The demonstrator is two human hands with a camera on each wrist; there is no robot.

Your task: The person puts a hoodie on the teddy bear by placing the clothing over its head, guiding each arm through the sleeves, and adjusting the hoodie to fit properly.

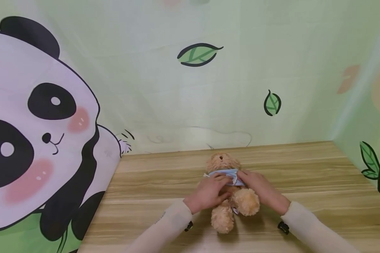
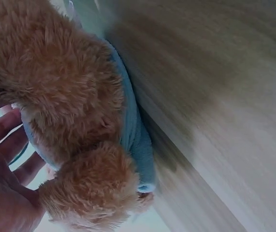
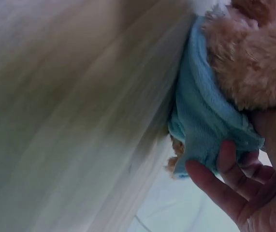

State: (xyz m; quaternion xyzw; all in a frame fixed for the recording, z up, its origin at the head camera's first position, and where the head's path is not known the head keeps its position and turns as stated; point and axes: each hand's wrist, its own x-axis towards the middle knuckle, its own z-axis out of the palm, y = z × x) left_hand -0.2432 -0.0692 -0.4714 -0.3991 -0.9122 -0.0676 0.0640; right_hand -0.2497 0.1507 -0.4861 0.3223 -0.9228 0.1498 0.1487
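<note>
A brown plush bear (image 1: 223, 214) lies on its back on the wooden table, head away from the camera, wearing a light blue shirt (image 1: 229, 173). My left hand (image 1: 209, 191) rests over the shirt's left part, its thumb lower, by the belly. In the left wrist view its spread fingers (image 2: 13, 140) are partly behind the fur (image 2: 70, 92). On the bear's right side, my right hand (image 1: 261, 188) pinches the shirt. The right wrist view shows its fingertips (image 3: 227, 150) against the blue cloth (image 3: 200, 116), the thumb partly hidden by the hem.
The wood-grain table (image 1: 152, 196) extends around the bear. Behind it hangs a pale green backdrop (image 1: 145, 88) with printed leaves; a large printed panda (image 1: 60, 133) fills the left. Both sleeves reach in from the near edge, with a small black piece under each.
</note>
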